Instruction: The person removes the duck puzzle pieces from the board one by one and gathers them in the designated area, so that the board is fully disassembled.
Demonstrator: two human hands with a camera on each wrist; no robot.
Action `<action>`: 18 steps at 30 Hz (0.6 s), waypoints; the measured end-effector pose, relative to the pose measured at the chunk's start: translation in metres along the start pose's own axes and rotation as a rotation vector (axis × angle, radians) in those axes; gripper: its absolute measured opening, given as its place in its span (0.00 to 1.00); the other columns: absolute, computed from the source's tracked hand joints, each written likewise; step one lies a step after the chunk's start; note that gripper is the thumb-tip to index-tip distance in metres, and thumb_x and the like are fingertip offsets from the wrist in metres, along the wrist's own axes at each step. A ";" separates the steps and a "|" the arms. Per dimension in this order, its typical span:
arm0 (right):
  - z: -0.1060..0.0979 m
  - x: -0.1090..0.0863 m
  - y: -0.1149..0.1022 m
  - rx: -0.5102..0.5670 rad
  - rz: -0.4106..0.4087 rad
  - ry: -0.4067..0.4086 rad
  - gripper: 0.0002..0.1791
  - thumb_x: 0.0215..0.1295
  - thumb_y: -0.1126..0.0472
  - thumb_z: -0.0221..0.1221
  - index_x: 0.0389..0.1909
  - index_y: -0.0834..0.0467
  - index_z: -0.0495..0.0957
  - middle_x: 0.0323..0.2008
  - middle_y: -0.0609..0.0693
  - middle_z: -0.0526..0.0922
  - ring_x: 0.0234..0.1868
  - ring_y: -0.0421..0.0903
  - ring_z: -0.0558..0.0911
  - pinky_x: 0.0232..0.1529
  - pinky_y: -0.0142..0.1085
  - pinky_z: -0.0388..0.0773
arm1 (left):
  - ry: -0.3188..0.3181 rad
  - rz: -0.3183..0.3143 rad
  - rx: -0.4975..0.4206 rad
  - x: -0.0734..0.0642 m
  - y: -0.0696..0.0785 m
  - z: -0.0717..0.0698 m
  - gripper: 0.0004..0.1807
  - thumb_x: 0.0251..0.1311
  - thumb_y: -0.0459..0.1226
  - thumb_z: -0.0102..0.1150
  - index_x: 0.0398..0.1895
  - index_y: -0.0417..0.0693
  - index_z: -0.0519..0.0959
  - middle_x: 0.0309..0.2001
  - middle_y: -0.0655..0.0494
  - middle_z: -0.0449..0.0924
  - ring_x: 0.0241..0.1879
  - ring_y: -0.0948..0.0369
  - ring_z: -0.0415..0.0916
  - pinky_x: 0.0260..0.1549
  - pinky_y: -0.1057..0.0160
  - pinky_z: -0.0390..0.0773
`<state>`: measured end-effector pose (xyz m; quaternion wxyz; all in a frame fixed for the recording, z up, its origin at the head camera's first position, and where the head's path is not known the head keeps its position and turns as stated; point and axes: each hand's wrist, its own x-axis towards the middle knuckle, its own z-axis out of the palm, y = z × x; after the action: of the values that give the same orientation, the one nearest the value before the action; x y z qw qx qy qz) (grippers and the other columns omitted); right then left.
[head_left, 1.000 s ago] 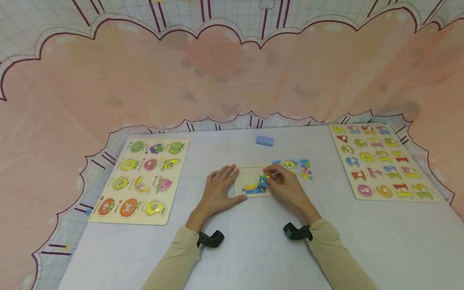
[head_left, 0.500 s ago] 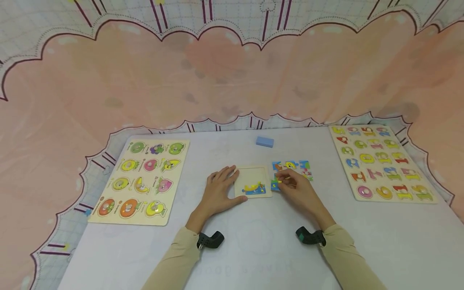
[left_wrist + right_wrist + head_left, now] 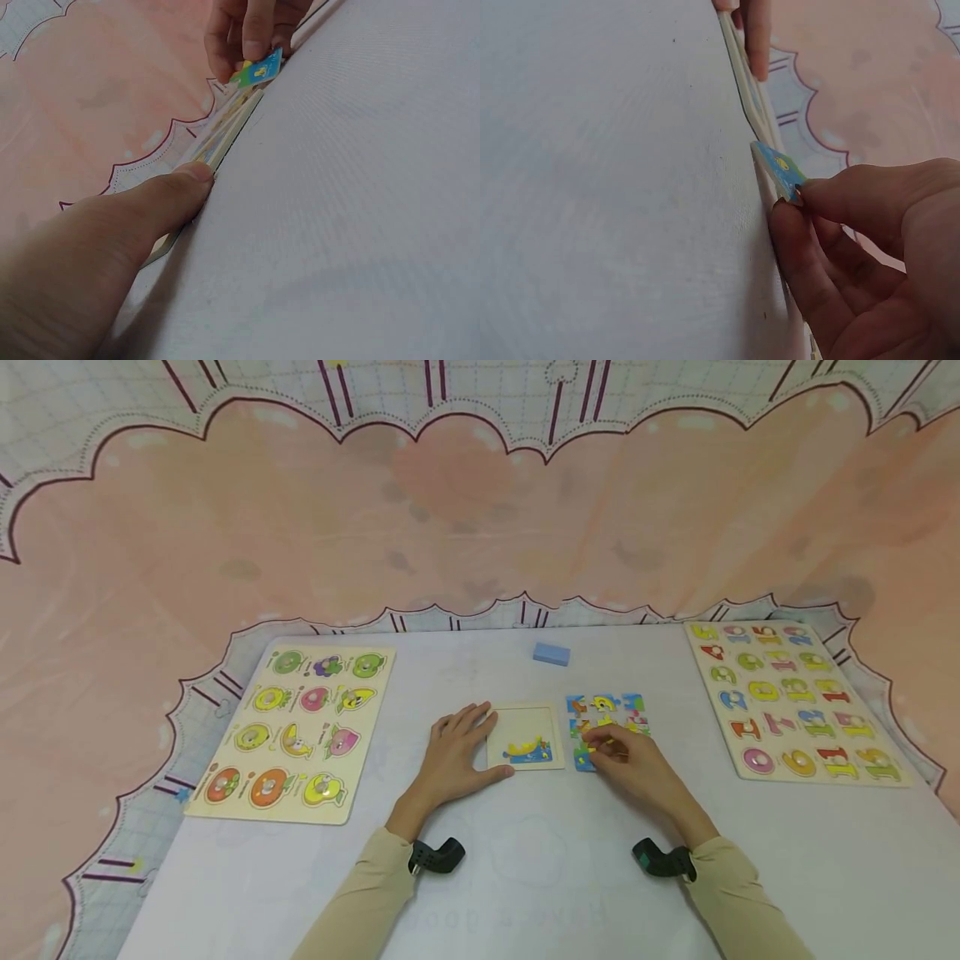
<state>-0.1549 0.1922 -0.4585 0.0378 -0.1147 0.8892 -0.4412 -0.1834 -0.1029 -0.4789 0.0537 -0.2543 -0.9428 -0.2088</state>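
My left hand (image 3: 453,753) lies along the left side of a small wooden puzzle tray (image 3: 558,737), fingers extended, thumb at its lower edge. Joined blue and yellow pieces (image 3: 528,750) fill the tray's lower part. To the right, my right hand (image 3: 641,768) pinches a blue-and-green puzzle piece (image 3: 780,166) between thumb and fingers. It is tilted, one edge down near the table, as the left wrist view also shows the piece (image 3: 261,70). Behind that hand lie several loose puzzle pieces (image 3: 603,702), partly covered by the fingers.
A fruit puzzle board (image 3: 318,678) stands at the left and a number puzzle board (image 3: 772,706) at the right. Beyond the tray sits a blue block (image 3: 551,653). A patterned cloth (image 3: 480,527) hangs behind the white table (image 3: 525,877).
My right hand has moved right and toward me with the blue-and-green piece, from over the tray to beside the loose pieces. The left hand has stayed at the tray.
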 end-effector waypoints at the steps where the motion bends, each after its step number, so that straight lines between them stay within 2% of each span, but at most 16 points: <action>1: 0.000 0.000 0.000 -0.005 -0.002 -0.003 0.13 0.61 0.64 0.61 0.47 0.57 0.78 0.42 0.51 0.84 0.39 0.43 0.80 0.44 0.34 0.78 | -0.001 -0.001 0.001 0.000 0.000 0.000 0.48 0.47 0.64 0.61 0.69 0.50 0.64 0.72 0.54 0.58 0.72 0.53 0.53 0.65 0.43 0.54; 6: -0.001 0.000 -0.002 -0.050 -0.024 -0.006 0.13 0.60 0.66 0.61 0.46 0.58 0.78 0.39 0.50 0.84 0.36 0.42 0.78 0.37 0.29 0.76 | 0.001 0.000 0.007 0.000 -0.001 0.001 0.48 0.47 0.64 0.60 0.69 0.49 0.64 0.72 0.54 0.58 0.72 0.53 0.53 0.65 0.43 0.54; 18: 0.000 -0.001 -0.004 -0.094 -0.059 -0.002 0.12 0.60 0.67 0.61 0.45 0.58 0.78 0.40 0.50 0.82 0.35 0.41 0.77 0.35 0.28 0.75 | 0.001 0.008 0.013 0.000 -0.001 0.001 0.48 0.47 0.64 0.60 0.69 0.50 0.64 0.72 0.54 0.58 0.72 0.53 0.53 0.64 0.44 0.55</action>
<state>-0.1532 0.1898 -0.4557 0.0201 -0.1431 0.9052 -0.3996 -0.1841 -0.1035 -0.4808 0.0568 -0.2575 -0.9431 -0.2028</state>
